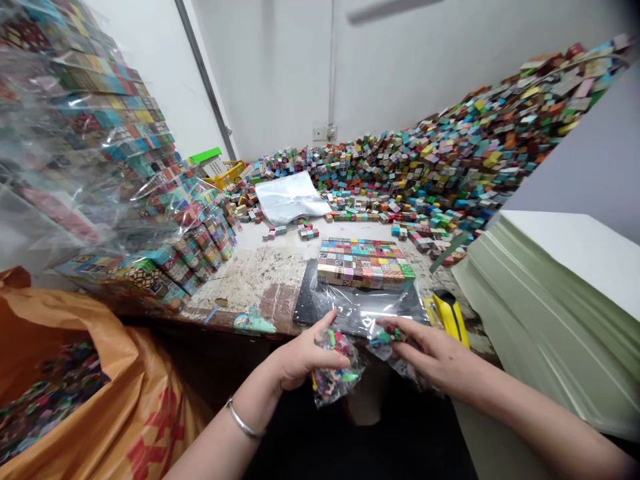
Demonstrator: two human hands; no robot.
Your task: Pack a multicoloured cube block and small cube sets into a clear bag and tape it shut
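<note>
My left hand [313, 353] is closed on a small clear plastic bag of colourful pieces [337, 380], with its index finger stretched toward the board. My right hand [425, 347] grips another clear bag of small coloured pieces [383, 339], its fingers curled over the top. Both hands are at the table's front edge, before a dark board [306, 303]. On the board stands a block of patterned little boxes [365, 267] in rows. A loose clear plastic wrap [355, 307] lies in front of those boxes, close to my fingertips.
Small boxes [425, 160] are heaped along the wall. Plastic-wrapped box stacks [125, 147] rise on the left above an orange sack [150, 387] of small pieces. A silvery sheet [290, 197] lies at the back. Right are a yellow-and-black tool [453, 317] and piled pale sheets [545, 313].
</note>
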